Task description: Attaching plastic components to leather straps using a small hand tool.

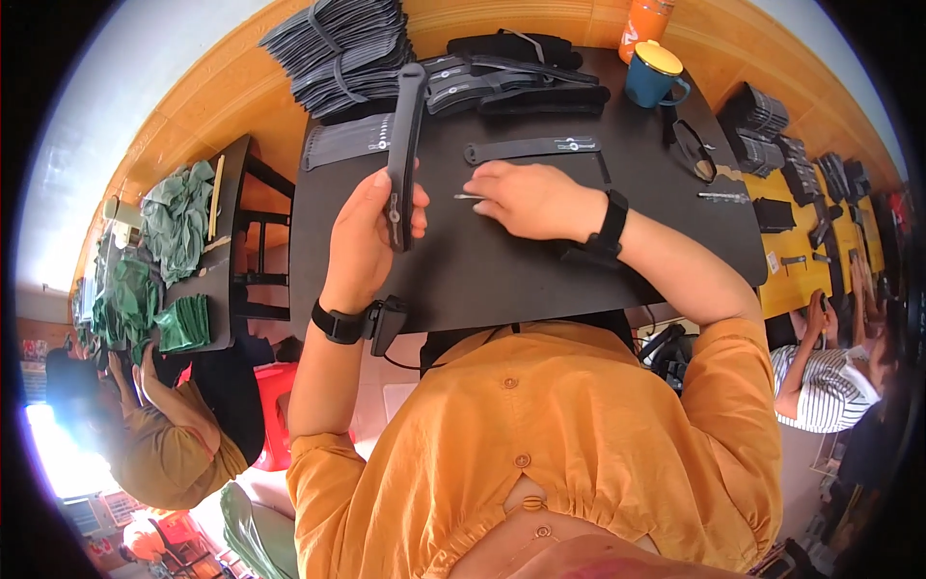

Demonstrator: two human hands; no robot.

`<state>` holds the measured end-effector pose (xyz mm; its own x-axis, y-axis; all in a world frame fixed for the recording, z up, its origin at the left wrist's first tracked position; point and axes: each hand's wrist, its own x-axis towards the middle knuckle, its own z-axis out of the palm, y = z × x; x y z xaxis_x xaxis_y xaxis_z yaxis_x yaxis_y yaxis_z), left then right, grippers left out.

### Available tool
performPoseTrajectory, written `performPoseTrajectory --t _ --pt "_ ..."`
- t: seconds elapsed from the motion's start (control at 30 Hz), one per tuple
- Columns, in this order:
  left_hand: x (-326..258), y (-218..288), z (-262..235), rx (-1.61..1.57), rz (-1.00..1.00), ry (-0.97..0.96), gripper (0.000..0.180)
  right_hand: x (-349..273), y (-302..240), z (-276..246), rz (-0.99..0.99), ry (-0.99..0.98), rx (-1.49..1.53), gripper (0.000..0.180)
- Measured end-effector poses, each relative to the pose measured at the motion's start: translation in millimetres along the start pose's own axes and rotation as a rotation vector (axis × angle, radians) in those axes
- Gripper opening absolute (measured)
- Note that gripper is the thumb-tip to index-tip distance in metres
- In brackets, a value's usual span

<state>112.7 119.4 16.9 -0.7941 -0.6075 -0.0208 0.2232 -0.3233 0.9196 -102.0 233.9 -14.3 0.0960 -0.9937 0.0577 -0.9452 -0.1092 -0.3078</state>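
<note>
My left hand (371, 217) is closed round a long dark grey strap (405, 145), held up off the table with its rounded end pointing away from me. To its right, my right hand (531, 200) is just above the table, palm down, fingers drawn together. A thin pale object (467, 197) pokes out from the fingertips; the rest of it is hidden under the hand. Another grey strap with a printed mark (540, 149) lies flat just beyond the right hand. Behind my left hand, a flat row of grey straps (342, 143) is spread on the table.
On the dark table (463, 280), a tall bundled strap stack (338, 58) stands far left, beside more black straps (540, 99). A blue mug with a yellow lid (656, 75) and an orange bottle (644, 24) are far right. Co-workers sit at both sides.
</note>
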Motion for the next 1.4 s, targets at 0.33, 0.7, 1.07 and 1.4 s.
performPoseTrajectory --t 0.33,0.7,1.07,1.4 --pt "34 -23 59 0.14 -0.022 -0.153 0.031 -24 -12 -58 0.327 0.302 1.149 0.034" --pt "84 -22 54 0.059 -0.363 -0.648 0.047 -36 41 -52 0.329 0.499 1.542 0.027" --pt "96 -36 27 -0.179 -0.224 -0.346 0.04 -41 23 -48 0.307 0.33 0.819 0.022" --pt "87 -38 37 -0.345 -0.253 -0.284 0.039 -40 -3 -48 0.271 0.2 0.775 0.012"
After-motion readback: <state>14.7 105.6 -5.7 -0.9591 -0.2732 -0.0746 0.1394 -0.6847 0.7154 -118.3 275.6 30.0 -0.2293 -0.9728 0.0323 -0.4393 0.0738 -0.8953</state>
